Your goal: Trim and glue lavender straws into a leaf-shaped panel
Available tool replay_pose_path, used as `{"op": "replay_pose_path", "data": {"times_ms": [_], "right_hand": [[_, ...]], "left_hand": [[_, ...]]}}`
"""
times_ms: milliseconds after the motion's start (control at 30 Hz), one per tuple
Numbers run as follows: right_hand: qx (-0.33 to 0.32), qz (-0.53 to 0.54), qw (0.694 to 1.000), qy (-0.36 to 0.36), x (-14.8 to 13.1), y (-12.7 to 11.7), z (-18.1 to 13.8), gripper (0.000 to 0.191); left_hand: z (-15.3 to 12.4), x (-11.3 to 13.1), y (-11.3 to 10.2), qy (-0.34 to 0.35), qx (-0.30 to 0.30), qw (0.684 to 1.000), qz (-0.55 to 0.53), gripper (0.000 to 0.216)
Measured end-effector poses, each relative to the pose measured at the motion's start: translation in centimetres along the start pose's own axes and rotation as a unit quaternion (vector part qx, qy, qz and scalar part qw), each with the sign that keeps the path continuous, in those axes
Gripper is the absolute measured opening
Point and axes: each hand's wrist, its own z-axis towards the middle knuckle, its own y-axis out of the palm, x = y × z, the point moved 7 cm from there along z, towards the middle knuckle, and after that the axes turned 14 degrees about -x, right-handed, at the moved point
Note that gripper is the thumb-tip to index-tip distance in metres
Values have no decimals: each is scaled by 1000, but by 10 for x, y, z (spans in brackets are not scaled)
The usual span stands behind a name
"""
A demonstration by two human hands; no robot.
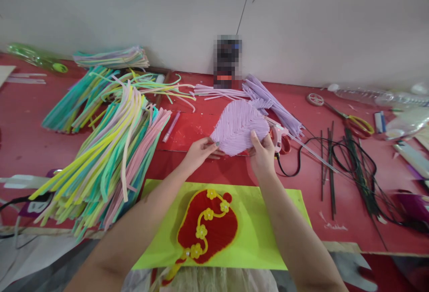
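Note:
A lilac leaf-shaped piece woven from fuzzy stems (pixel 238 126) lies tilted over the red table (pixel 27 140). My left hand (pixel 198 152) pinches its lower left edge. My right hand (pixel 262 153) grips its lower right edge, thumb on top. Closer to me a red fan-shaped piece with yellow flowers (pixel 208 228) rests on a lime green sheet (pixel 268 238).
A big heap of pastel fuzzy stems (pixel 110 149) covers the left side. Loose lilac stems (pixel 271 102) lie behind the leaf. A pink glue gun (pixel 280 136) with black cord sits right of my right hand. Dark wire stems (pixel 348 167), yellow-handled scissors (pixel 358 124) and plastic bottles (pixel 375 96) lie at right.

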Motion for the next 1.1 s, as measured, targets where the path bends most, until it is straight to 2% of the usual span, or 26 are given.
{"op": "replay_pose_path", "data": {"times_ms": [267,400,733,833,933,1000,1100], "right_hand": [[-20,16,1000,9,6,8,-3,40],[-13,28,999,12,4,5,-1,38],[6,8,1000,-8,-7,-2,2,43],[12,-8,1000,-13,-8,-3,1,44],[17,-10,1000,-17,-9,-6,1,44],[18,-10,1000,-18,-10,-7,1,43],[19,-26,999,-18,-10,-8,1,41]], "left_hand": [[-1,-6,10,-17,-59,997,49,41],[-3,-2,9,-9,-48,996,71,37],[-10,24,-30,89,145,982,86,34],[-21,33,-53,150,250,953,77,32],[-38,46,-72,238,347,904,75,30],[-45,54,-73,275,365,883,106,35],[-47,61,-63,276,360,879,150,47]]}}
